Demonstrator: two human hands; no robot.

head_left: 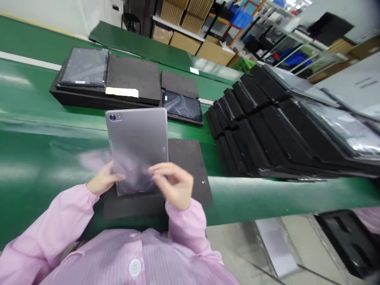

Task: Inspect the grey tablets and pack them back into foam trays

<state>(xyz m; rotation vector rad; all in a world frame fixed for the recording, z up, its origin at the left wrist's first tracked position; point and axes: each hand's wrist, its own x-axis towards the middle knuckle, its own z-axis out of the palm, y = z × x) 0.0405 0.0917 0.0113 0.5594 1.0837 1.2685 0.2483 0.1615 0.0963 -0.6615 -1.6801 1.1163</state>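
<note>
Left hand [102,183] clamps near-left corner of grey rectangular metal-backed tablet [138,138]. Right hand [175,188] curls over near-right edge, fingers on back face, grasping it; motion-blurred. Tablet tilted up, back toward wearer, long axis running away from body, lens at far-left corner. Under tablet: black foam pad [190,162] on green bench top [44,158]. Beyond tablet: black foam tray [133,79]. Right of tablet: leaning black foam sheets [267,130].

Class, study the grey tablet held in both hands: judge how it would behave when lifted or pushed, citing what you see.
Probably stiff: the grey tablet is flat though the left hand and right hand hold only its lower end. Likely slippery: its back looks smooth with sheen. Possibly fragile: a black foam pad lies beneath.
</note>
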